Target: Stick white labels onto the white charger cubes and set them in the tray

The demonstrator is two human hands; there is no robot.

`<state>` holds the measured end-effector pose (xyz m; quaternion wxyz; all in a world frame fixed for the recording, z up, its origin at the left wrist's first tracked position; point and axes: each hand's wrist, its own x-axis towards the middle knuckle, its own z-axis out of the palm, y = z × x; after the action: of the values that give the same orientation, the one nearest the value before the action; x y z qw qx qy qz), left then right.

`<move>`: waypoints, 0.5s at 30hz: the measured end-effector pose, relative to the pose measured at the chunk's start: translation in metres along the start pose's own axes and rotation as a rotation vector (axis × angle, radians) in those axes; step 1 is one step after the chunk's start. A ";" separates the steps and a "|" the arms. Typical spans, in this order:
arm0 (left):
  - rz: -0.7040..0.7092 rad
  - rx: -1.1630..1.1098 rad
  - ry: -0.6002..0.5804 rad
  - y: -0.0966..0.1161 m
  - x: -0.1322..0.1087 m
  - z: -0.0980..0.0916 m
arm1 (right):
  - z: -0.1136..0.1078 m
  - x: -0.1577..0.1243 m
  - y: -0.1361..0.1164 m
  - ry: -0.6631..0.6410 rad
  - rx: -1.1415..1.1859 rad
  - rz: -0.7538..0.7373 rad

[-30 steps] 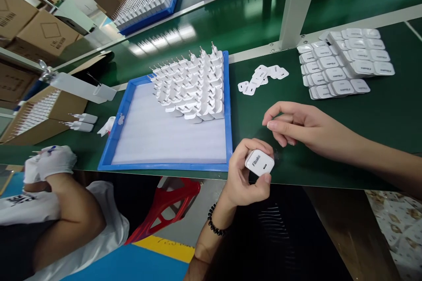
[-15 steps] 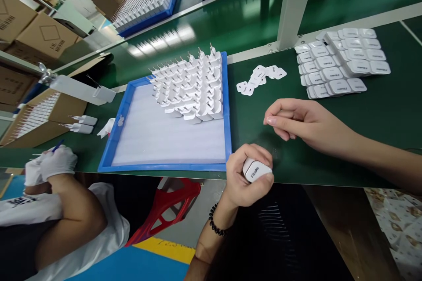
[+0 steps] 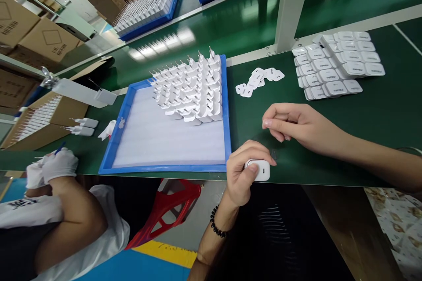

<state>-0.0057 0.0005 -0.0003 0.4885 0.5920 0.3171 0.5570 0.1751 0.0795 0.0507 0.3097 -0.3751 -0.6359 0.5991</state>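
My left hand (image 3: 242,171) grips a white charger plug (image 3: 259,170) at the near edge of the green table (image 3: 329,158), its port end facing me. My right hand (image 3: 293,125) hovers just above and to the right, fingers curled into a loose pinch; what they hold, if anything, is too small to make out. A blue tray (image 3: 227,118) lined with white foam lies to the left, with several chargers (image 3: 194,92) standing prongs-up in its far right corner.
Small white labels (image 3: 259,80) lie scattered beyond my right hand. Rows of flat white chargers (image 3: 336,66) sit at the far right. A co-worker's gloved hands (image 3: 52,167) work at the lower left. Cardboard boxes (image 3: 39,118) and more blue trays (image 3: 148,9) lie farther off.
My left hand has turned the charger, so its printed side has rolled away and the port end faces me. My right hand has stayed almost in place.
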 end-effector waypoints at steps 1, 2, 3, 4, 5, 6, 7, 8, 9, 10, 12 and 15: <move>0.008 0.011 0.002 0.000 0.000 0.000 | 0.000 0.000 0.000 -0.002 -0.003 0.001; 0.019 0.021 0.002 -0.001 0.000 0.001 | 0.000 0.000 0.000 -0.004 -0.004 0.001; 0.031 0.029 0.003 -0.001 0.000 0.001 | 0.000 0.000 0.001 -0.007 -0.005 0.002; 0.042 0.037 0.004 -0.001 0.001 0.001 | 0.000 0.000 0.001 -0.008 -0.005 0.001; 0.050 0.043 0.005 -0.001 0.001 0.001 | 0.000 0.000 0.002 -0.008 -0.004 0.001; 0.054 0.051 0.006 -0.002 0.001 0.002 | 0.000 0.000 0.003 -0.008 -0.003 0.000; 0.052 0.059 0.011 -0.002 0.001 0.002 | 0.000 0.000 0.004 -0.009 -0.001 0.000; 0.044 0.063 0.020 -0.001 0.001 0.002 | 0.001 0.000 0.004 -0.011 0.000 -0.001; 0.031 0.059 0.035 -0.001 0.001 0.002 | 0.001 0.000 0.005 -0.014 0.001 -0.002; 0.014 0.049 0.051 -0.001 0.001 0.002 | 0.001 0.000 0.005 -0.018 0.003 -0.003; -0.021 0.019 0.066 -0.002 0.001 0.002 | 0.001 0.000 0.005 -0.022 0.008 -0.003; -0.038 0.008 0.049 -0.003 0.000 0.000 | 0.000 0.000 0.004 -0.014 0.026 0.001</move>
<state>-0.0051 0.0013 -0.0035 0.4888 0.5739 0.3423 0.5608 0.1752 0.0796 0.0466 0.3096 -0.3671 -0.6302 0.6101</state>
